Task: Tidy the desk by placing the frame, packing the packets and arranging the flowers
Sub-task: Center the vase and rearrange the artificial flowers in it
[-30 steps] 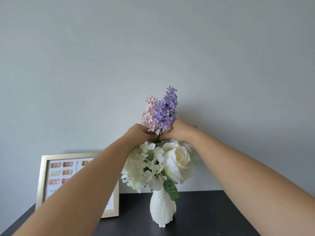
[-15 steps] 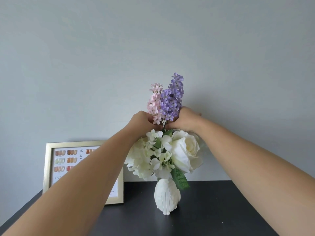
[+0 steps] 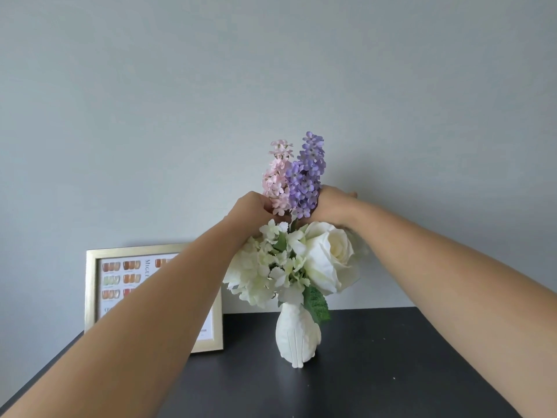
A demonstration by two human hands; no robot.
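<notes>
A white ribbed vase (image 3: 297, 337) stands on the black desk (image 3: 376, 372) and holds white flowers (image 3: 319, 257) with a green leaf. Above them rise a pink flower sprig (image 3: 275, 179) and a purple flower sprig (image 3: 306, 179). My left hand (image 3: 251, 208) touches the pink sprig's base from the left. My right hand (image 3: 333, 206) is at the purple sprig's base from the right. The fingers of both hands are hidden behind the blooms. A gold frame (image 3: 90, 285) with a colour-swatch print leans upright against the wall at the left, partly covered by my left forearm.
A plain grey wall (image 3: 271, 70) backs the desk. The desk's left edge (image 3: 45, 369) runs diagonally below the frame. No packets are in view.
The view has shifted, so the vase and flowers sit higher and further right in the picture. Both hands have stayed at the base of the pink and purple sprigs.
</notes>
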